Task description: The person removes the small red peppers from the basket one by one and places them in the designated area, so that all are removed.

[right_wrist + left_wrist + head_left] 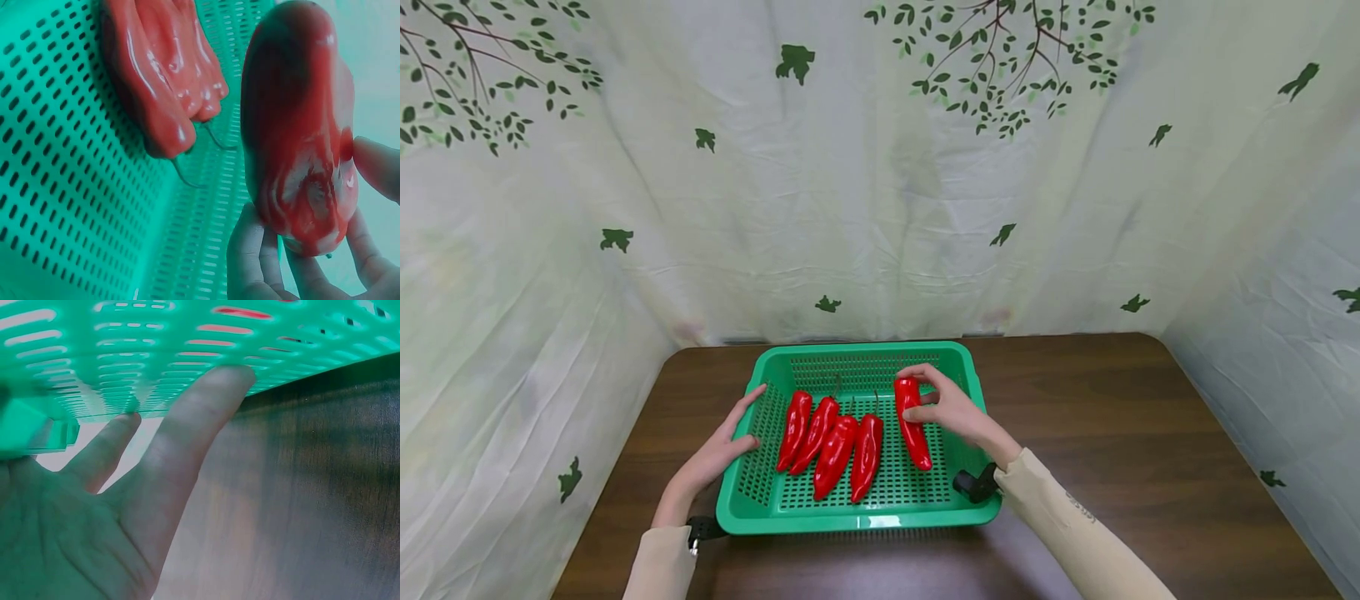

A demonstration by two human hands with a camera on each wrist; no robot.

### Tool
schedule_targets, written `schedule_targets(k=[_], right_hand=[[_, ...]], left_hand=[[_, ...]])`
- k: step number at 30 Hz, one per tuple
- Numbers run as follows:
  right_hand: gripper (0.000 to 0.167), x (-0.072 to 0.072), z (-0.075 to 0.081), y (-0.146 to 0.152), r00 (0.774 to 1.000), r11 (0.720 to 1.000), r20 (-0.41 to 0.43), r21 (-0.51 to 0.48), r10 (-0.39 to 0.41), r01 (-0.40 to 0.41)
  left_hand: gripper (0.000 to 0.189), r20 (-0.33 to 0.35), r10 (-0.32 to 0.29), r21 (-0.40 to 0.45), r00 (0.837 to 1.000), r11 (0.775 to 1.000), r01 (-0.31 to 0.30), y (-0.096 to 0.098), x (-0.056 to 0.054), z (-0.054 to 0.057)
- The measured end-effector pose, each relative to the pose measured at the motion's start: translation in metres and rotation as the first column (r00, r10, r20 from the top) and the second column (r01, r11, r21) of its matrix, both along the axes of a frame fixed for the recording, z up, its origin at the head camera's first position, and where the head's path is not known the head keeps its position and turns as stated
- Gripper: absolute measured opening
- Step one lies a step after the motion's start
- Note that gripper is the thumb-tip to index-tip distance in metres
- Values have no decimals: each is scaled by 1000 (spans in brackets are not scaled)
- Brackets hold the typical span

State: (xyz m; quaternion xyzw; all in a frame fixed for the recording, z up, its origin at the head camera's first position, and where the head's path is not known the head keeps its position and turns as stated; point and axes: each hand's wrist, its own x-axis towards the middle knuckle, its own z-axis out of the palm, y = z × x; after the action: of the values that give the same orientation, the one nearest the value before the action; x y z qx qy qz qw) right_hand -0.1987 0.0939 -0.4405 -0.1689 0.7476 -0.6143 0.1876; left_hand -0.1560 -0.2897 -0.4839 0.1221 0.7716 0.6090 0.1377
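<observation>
In the head view, my right hand [951, 407] grips a long red pepper [912, 425] over the right part of a green basket [857, 527]. The right wrist view shows this pepper [306, 125] large, with thumb and fingers around its lower end. Several more glossy red peppers [835, 458] lie side by side in the left and middle of the basket, their thin stems pointing away from me. My left hand [718, 454] is at the basket's left rim, fingers and thumb extended. From the left wrist, its thumb [200, 419] lies against the slotted green wall.
The basket stands on a dark brown wooden table [1075, 400]. A pale curtain [880, 208] with printed leaves and branches hangs behind the table and along both sides. Dark straps with small cameras [976, 483] sit on the wrists.
</observation>
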Motion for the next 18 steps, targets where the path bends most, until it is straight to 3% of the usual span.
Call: schedule_targets(k=[12,18], right_hand=[[49,0,8,20,1000,1000,0,-3,-12,12],[50,-2,12,33,999,1000,-52,23,-16,17]], left_hand=[[74,9,4,-1,1000,1000,-4,0,0,-1],[74,8,3,2,1000,1000,-3,0,0,-1]])
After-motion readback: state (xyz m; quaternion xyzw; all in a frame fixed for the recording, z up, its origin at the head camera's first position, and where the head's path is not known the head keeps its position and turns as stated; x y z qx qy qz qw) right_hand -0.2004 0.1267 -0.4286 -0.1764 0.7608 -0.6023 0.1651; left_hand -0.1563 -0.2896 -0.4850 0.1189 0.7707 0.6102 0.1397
